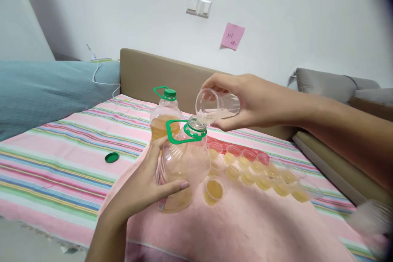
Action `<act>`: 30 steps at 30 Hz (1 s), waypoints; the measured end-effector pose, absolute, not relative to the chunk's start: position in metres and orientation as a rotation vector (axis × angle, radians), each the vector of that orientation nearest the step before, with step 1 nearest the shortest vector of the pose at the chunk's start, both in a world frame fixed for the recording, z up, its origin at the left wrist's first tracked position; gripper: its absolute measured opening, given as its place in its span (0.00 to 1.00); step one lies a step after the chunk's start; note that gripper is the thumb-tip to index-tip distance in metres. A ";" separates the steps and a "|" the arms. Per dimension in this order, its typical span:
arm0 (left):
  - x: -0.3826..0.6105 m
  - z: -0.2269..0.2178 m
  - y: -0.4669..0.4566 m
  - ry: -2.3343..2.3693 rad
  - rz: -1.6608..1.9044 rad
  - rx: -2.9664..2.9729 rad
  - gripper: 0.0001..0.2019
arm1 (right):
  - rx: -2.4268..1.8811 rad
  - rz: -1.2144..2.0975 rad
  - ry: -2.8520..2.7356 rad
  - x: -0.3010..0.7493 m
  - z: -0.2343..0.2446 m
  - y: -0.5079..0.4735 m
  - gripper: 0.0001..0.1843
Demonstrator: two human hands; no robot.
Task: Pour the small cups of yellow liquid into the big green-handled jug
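My left hand (144, 184) grips an uncapped clear plastic bottle (184, 163) with a green handle ring; a little yellowish liquid sits at its bottom. My right hand (245, 100) holds a small clear plastic cup (217, 106) tipped on its side, its rim right at the bottle's mouth, pale liquid lying in it. The bottle's green cap (112, 157) lies on the striped sheet to the left. Behind stands a second bottle (165, 116), capped and partly full of yellow liquid.
Several small cups of yellow liquid (260, 172) stand in rows on a pink cloth (245, 221) over the striped bed sheet (61, 163). A teal blanket (46, 90) lies at the left, a brown headboard (144, 73) behind, grey cushions at the right.
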State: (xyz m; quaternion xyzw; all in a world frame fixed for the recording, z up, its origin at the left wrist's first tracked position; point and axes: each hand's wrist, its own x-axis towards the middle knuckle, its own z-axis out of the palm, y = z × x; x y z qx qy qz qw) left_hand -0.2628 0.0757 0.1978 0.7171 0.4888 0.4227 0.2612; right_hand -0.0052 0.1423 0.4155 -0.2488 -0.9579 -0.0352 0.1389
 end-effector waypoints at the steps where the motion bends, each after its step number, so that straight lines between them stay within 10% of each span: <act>1: -0.263 0.197 0.076 1.321 1.145 1.940 0.45 | -0.715 -0.121 -2.783 -0.007 0.417 0.141 0.26; 30: -0.266 0.200 0.074 1.285 1.188 1.949 0.47 | -0.861 -0.592 -3.038 -0.052 0.445 0.116 0.32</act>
